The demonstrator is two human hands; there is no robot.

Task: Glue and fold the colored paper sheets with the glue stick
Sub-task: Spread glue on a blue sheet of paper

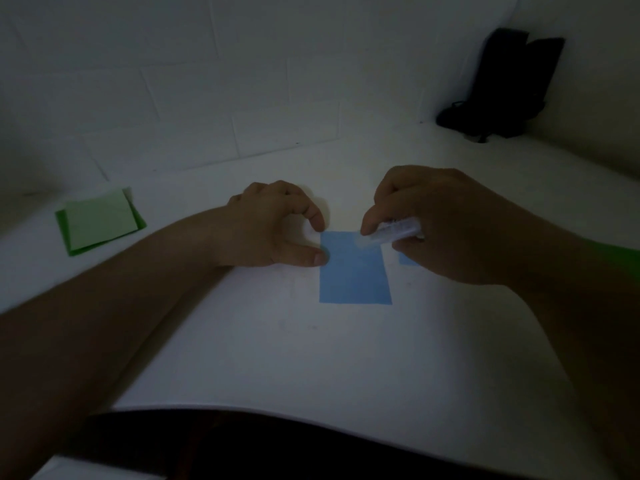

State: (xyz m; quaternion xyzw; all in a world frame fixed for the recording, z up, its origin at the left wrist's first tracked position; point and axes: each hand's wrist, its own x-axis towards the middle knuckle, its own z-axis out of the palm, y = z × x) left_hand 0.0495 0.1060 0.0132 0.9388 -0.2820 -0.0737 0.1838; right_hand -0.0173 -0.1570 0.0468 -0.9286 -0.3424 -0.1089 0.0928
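Dim, murky lighting throughout. Blue paper sheet [355,271] flat on white worktop [311,358], right part hidden under right hand [443,226]. Right hand gripping glue stick [391,233], tip on sheet's top edge. Left hand [273,226] pinning sheet's left edge, fingertips curled. Green paper sheets [98,221] stacked far left. Dark object [502,88] by wall, indistinct.

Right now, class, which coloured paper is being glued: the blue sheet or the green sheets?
The blue rectangular paper sheet at the centre: the clear glue stick touches its top edge. The green paper sheets lie untouched, far left.
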